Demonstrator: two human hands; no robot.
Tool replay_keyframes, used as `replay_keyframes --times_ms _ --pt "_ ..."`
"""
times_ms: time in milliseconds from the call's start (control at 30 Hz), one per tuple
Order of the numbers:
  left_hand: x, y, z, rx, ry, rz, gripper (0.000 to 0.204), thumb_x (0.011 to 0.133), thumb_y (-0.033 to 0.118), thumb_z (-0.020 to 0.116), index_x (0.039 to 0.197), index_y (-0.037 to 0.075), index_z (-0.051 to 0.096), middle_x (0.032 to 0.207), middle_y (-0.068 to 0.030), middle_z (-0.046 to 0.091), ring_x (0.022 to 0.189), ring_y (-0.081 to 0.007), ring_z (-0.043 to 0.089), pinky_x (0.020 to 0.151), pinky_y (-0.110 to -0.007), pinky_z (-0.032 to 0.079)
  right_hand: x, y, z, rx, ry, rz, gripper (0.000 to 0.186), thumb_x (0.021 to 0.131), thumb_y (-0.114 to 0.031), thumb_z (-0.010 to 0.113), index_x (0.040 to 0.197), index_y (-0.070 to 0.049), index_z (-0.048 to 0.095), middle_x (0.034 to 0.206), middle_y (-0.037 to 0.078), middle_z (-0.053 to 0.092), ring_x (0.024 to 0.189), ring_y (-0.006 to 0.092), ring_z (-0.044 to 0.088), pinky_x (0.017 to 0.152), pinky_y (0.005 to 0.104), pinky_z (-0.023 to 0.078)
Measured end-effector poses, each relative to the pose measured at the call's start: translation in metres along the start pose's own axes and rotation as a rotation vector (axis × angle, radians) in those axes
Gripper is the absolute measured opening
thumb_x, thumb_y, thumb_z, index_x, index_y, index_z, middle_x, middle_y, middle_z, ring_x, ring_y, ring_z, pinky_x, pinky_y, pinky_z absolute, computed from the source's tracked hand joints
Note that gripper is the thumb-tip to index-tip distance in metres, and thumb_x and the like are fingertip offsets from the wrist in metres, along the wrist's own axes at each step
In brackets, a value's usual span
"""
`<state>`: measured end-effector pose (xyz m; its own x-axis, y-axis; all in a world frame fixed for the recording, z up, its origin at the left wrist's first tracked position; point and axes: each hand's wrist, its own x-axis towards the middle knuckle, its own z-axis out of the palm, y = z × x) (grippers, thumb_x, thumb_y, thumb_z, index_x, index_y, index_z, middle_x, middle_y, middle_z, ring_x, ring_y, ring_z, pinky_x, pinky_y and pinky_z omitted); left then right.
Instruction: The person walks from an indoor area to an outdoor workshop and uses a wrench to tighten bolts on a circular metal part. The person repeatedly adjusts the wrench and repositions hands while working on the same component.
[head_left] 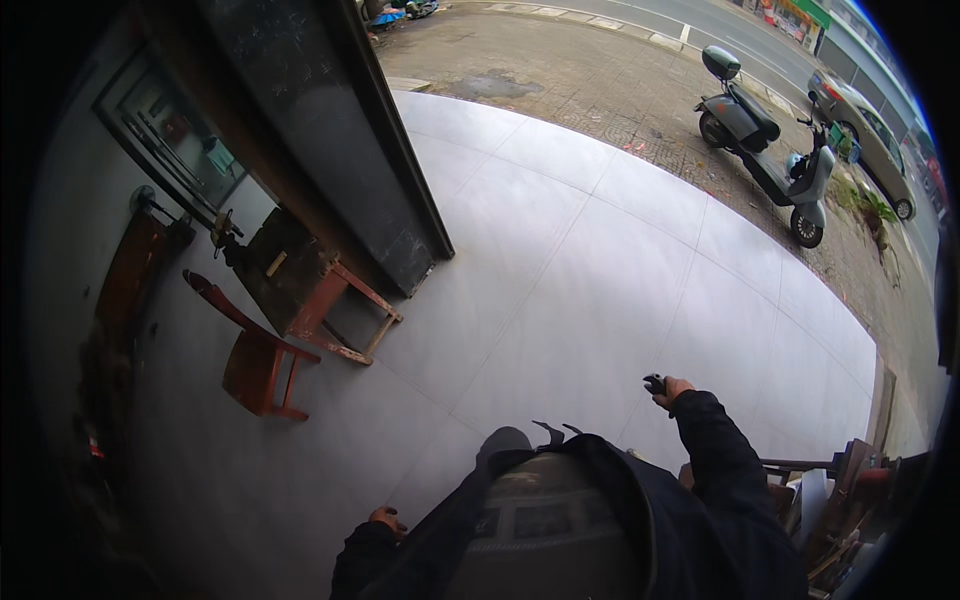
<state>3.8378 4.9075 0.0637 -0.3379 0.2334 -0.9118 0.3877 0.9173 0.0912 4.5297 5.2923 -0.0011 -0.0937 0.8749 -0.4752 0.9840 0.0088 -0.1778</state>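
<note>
My right hand (676,393) is stretched forward to the right over the pale tiled floor (540,330), its fingers closed round a small black tool (654,384) with a light patch on it. Too little of that tool shows to tell its exact kind. Low at my left side hangs my left hand (387,520), fingers loosely bent and apart, with nothing seen in it. Both sleeves are dark, and my dark jacket covers the lower middle of the view.
To the left stand a red wooden chair (258,370) and a worn wooden table (340,320), beside a dark upright panel (330,130). Wooden pieces (850,490) are piled at the right. A grey scooter (770,150) and a car (868,140) stand outside.
</note>
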Motion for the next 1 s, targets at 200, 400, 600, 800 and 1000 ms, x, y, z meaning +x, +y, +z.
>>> replay_keyframes --times_ms 200,400,600,800,1000 --pt "0.069 0.163 -0.05 -0.077 -0.013 -0.132 0.037 0.107 0.0 0.053 0.144 -0.001 0.058 0.125 -0.0242 0.075 0.104 -0.0382 0.077 0.088 -0.051 0.066 0.235 -0.101 -0.141 0.442 -0.091 -0.065 0.042 0.091 -0.037 0.081 0.107 0.0 0.067 0.079 0.012 0.076 0.061 0.0227 0.074 0.059 0.0388 0.06" --pt "0.199 0.382 -0.142 -0.014 -0.054 0.034 0.035 0.107 0.002 0.046 0.136 -0.001 0.065 0.117 -0.0221 0.078 0.089 -0.0348 0.079 0.075 -0.048 0.065 0.306 -0.06 -0.118 0.141 -0.19 0.093 0.059 0.083 -0.051 0.082 0.113 -0.002 0.072 0.088 0.017 0.08 0.084 0.0347 0.079 0.081 0.0453 0.062" --pt "0.309 0.654 -0.316 -0.254 0.056 0.297 0.029 0.106 0.006 0.046 0.126 0.004 0.068 0.1 -0.0156 0.079 0.069 -0.0238 0.076 0.054 -0.039 0.057 0.396 -0.005 -0.11 0.147 -0.446 0.419 0.063 0.077 -0.055 0.084 0.107 0.0 0.076 0.098 0.023 0.078 0.095 0.038 0.077 0.083 0.0462 0.062" --pt "0.396 0.818 -0.426 -0.323 0.152 0.247 0.025 0.107 0.007 0.048 0.124 0.005 0.066 0.101 -0.0169 0.078 0.066 -0.0274 0.076 0.052 -0.04 0.057 0.644 -0.044 -0.214 0.075 -0.544 0.385 0.057 0.079 -0.049 0.087 0.102 0.001 0.076 0.091 0.021 0.079 0.086 0.0333 0.078 0.079 0.0439 0.062" --pt "0.364 0.943 -0.459 -0.164 -0.098 0.034 0.038 0.104 0.0 0.048 0.137 0.001 0.066 0.111 -0.0203 0.079 0.078 -0.031 0.079 0.066 -0.044 0.062 0.969 -0.171 -0.418 -0.139 -0.484 0.358 0.051 0.08 -0.043 0.089 0.097 0.003 0.076 0.085 0.018 0.079 0.077 0.0285 0.079 0.076 0.0416 0.063"
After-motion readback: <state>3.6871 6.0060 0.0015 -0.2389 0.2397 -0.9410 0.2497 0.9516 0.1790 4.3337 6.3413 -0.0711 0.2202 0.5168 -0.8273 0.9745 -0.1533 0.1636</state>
